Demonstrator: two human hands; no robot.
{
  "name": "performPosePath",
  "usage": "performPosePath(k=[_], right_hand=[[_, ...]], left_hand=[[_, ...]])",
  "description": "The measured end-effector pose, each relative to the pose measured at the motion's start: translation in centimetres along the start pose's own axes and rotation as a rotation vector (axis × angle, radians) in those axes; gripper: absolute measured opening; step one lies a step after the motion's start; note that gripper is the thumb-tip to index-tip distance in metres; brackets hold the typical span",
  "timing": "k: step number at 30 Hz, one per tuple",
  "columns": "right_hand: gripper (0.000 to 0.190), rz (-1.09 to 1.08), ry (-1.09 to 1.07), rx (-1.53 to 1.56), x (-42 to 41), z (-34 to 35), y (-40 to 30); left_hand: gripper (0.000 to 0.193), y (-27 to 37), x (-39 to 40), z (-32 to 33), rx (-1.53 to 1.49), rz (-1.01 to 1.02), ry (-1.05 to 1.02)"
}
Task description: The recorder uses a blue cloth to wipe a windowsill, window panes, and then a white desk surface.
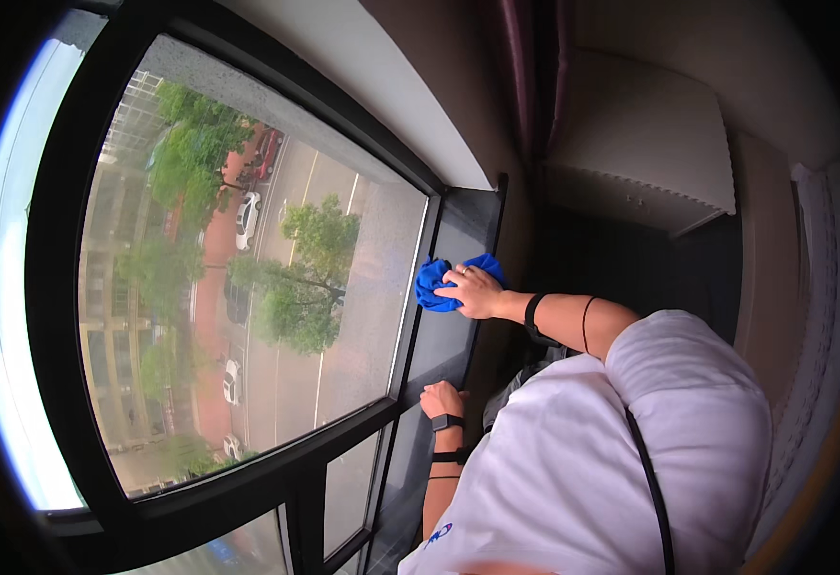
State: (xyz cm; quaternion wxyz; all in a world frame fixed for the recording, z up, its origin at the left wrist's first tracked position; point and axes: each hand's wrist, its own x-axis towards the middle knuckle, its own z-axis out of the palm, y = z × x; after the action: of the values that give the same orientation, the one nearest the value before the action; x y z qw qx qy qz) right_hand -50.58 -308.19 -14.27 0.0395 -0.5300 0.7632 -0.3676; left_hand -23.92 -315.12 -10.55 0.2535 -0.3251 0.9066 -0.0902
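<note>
My right hand presses a crumpled blue cloth onto the dark grey window sill. The fingers are spread over the cloth, and one wears a ring. Part of the cloth bunches up beyond the knuckles, and its outer edge meets the window frame. Farther along the same sill, my left hand rests near the inner edge with its fingers curled in and no object visible in it. A smartwatch is on that wrist.
Beyond the large window pane lie a street, trees and parked cars far below. A smaller pane adjoins the frame. A purple curtain hangs beside the wall, near a pale cloth-covered piece of furniture.
</note>
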Motion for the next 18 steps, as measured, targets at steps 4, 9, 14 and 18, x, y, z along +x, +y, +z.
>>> performPosePath(k=[4,9,14,18], right_hand=[[0.049,-0.151,-0.167,-0.048,-4.7,2.5,-5.3],[0.048,-0.422,-0.298,-0.077,-6.4,3.4,-8.5],[0.056,0.198,-0.052,-0.174,-3.6,-2.3,2.1],[0.046,0.426,0.012,-0.323,-0.7,-6.7,7.3]], left_hand=[[0.057,-1.0,-0.1,0.5,0.036,0.121,-0.011],[0.053,-2.3,0.4,0.8,0.036,0.279,0.026],[0.059,-1.4,0.7,-0.7,0.158,0.394,-0.090],[0.070,-1.1,1.0,1.9,0.267,0.344,-0.003]])
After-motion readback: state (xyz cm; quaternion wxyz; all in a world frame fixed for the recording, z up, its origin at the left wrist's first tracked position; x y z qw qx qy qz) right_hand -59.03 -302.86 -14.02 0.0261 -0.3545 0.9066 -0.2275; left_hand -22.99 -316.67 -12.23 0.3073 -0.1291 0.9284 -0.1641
